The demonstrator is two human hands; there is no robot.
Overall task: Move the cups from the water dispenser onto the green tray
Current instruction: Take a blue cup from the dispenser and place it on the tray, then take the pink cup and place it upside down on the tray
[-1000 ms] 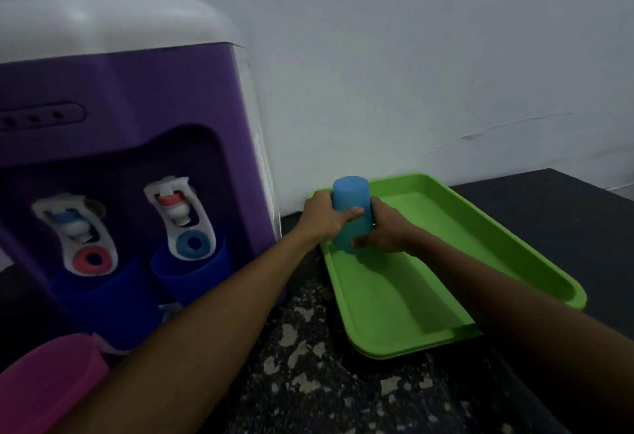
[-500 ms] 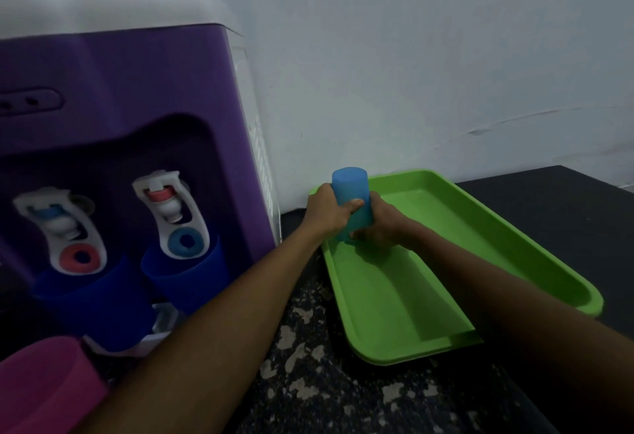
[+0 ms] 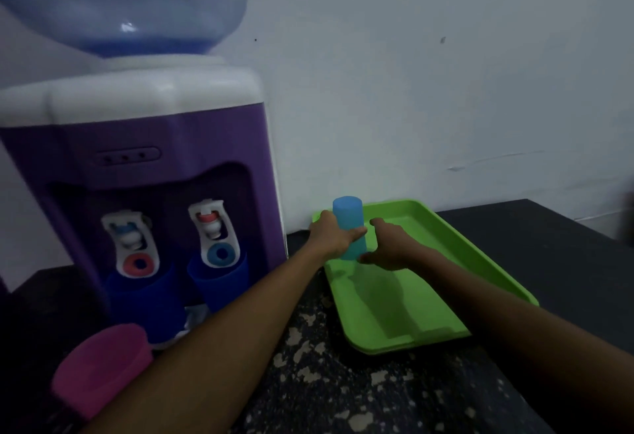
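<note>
Now light blue cup [image 3: 349, 227] upside down on green tray [image 3: 480, 255], left hand [image 3: 334, 236] fingers wrapped around it, right hand [image 3: 386, 250] fingers spread beside

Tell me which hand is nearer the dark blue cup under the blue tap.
Left. The left hand, on the light blue cup, lies nearer the dark blue cup; the right hand is farther right, over the green tray.

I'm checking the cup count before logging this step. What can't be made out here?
- Light blue cup, head view: base hidden by both hands; seated on the green tray or not, unclear.
- Dark blue cups: bottoms hidden in shadow and behind the left forearm.
- Pink cup: lower part behind the forearm.
</note>
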